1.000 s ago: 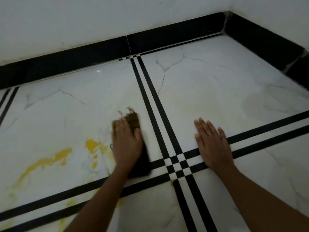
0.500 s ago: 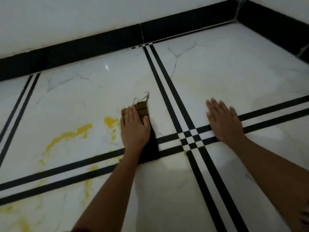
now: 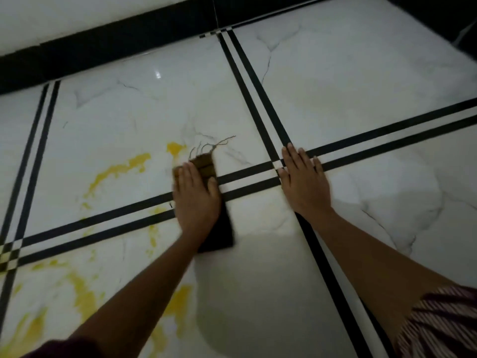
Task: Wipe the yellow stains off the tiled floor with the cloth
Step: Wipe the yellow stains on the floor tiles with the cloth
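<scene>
My left hand [image 3: 197, 196] presses flat on a dark brown cloth [image 3: 219, 233] with a frayed, threaded far end [image 3: 204, 164], lying across the black double stripe of the white marble-look tiled floor [image 3: 348, 94]. Yellow stains [image 3: 118, 170] streak the tile to the left of the cloth, with a small blob [image 3: 174, 147] just beyond it. More yellow stains [image 3: 82, 295] smear the near-left tile, partly hidden by my left forearm. My right hand [image 3: 303, 183] lies flat with fingers apart on the stripe crossing, holding nothing.
A black skirting [image 3: 124, 34] runs along the white wall at the far edge, with a corner at the far right. Black double stripes [image 3: 387, 136] cross the floor. A striped sleeve [image 3: 438, 326] shows at the bottom right.
The view has shifted left and down, bringing more yellow stains into sight. My left hand has slid the cloth back toward me across the stripe. My right hand now rests on the stripe crossing.
</scene>
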